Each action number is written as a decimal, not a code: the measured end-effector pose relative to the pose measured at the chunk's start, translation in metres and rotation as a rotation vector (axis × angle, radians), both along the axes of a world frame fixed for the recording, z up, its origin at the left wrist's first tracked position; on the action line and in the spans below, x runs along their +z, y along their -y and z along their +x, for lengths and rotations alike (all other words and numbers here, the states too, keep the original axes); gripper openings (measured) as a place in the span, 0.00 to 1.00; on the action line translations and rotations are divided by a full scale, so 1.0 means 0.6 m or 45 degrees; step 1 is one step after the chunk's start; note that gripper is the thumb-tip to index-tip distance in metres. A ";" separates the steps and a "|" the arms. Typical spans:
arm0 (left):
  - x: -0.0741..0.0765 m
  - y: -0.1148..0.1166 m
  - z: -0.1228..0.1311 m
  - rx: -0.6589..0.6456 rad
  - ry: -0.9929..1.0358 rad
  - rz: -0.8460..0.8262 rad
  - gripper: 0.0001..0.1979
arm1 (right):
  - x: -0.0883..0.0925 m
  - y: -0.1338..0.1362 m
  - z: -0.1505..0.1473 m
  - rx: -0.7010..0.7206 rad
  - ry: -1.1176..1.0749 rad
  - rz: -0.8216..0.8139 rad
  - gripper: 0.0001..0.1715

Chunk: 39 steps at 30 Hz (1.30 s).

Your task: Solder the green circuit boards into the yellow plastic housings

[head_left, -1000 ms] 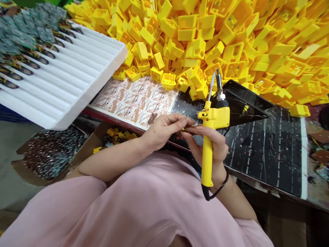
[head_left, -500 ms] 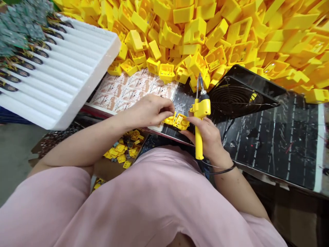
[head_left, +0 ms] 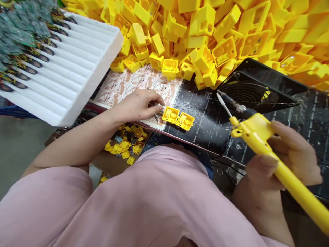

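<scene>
My right hand [head_left: 288,154] grips a yellow soldering iron [head_left: 257,132], raised over the right side of the bench. Its metal tip and the thin feed tube beside it point up and left, toward a black fan. Two open yellow plastic housings [head_left: 185,121] lie side by side at the bench's front edge, with small metal parts inside. Just left of them, my left hand [head_left: 144,104] has its thumb and forefinger brought close together by the left housing's edge. What those fingertips hold is too small to make out.
A heap of yellow housings [head_left: 202,22] fills the back. The black fan [head_left: 246,89] lies tilted at right. A white foam tray [head_left: 84,58] at left bears circuit boards with wired round parts. Below the bench edge, a box [head_left: 108,168] contains small yellow pieces.
My right hand has swung right and nearer with the soldering iron, away from the housings. My left hand has drawn slightly left, and both housings now show fully.
</scene>
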<state>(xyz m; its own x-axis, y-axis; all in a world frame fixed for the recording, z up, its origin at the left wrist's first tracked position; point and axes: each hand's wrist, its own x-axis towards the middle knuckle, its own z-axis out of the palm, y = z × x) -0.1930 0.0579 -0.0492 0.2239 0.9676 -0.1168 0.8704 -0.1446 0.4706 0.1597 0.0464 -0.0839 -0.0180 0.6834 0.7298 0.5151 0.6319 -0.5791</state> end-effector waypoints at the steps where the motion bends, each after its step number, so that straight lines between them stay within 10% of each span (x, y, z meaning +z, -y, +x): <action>1: -0.004 0.001 0.001 0.009 0.008 -0.022 0.17 | -0.004 -0.008 -0.008 -0.039 -0.131 0.084 0.35; 10: -0.017 -0.010 0.011 -0.020 0.075 -0.105 0.14 | -0.024 -0.021 -0.038 -0.124 -0.489 0.039 0.26; 13: -0.019 -0.010 0.010 -0.009 0.069 -0.031 0.14 | -0.017 -0.009 -0.033 0.043 -0.405 -0.050 0.15; 22: -0.004 -0.018 0.044 0.138 -0.143 -0.132 0.10 | -0.003 0.012 -0.066 0.516 0.133 0.003 0.24; 39: -0.001 -0.024 0.050 0.126 -0.224 -0.165 0.11 | 0.019 0.005 -0.085 0.535 0.434 0.109 0.11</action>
<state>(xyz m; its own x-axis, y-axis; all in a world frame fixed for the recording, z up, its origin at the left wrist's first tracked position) -0.1629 0.0723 -0.0500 0.0936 0.9582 -0.2704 0.9476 -0.0024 0.3193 0.1089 0.0433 -0.0727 -0.5218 0.5051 0.6875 0.3579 0.8612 -0.3610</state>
